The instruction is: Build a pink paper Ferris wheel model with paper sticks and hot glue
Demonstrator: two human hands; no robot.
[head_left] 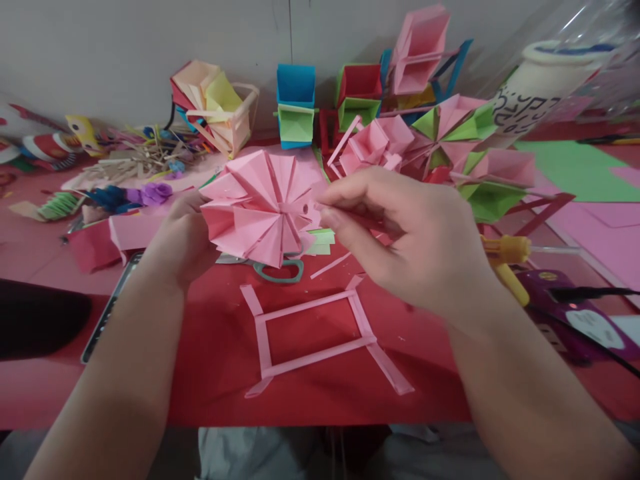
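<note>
The red desk [210,373] carries a finished pink strip frame [313,337] just below both hands. Between them the pleated pink paper wheel [260,213] looks fully folded but unmounted: the left hand [183,237] grips its far edge, while the right hand [400,240] pinches its near rim.

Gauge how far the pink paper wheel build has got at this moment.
Done: the pink folded wheel is fully fanned, and a pink strip frame lies assembled on the red sheet. In hand: the left hand holds the wheel while the right hand pinches its edge. Left: wheel and frame are still apart.
</note>
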